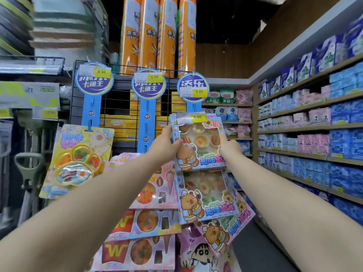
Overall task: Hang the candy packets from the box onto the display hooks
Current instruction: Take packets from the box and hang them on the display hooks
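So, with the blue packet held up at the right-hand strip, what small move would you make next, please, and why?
Probably ease the blue packet onto a hook of the right strip. The left hand and right hand grip its sides with its top against that strip, above a matching packet already hanging; whether it has caught cannot be seen.

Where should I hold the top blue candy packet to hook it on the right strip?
Grip the blue packet by its side edges at mid-height, left hand from the left, right hand from the right. It is a flat upright card with a central blister, and its top should stay free for the hanging strip.
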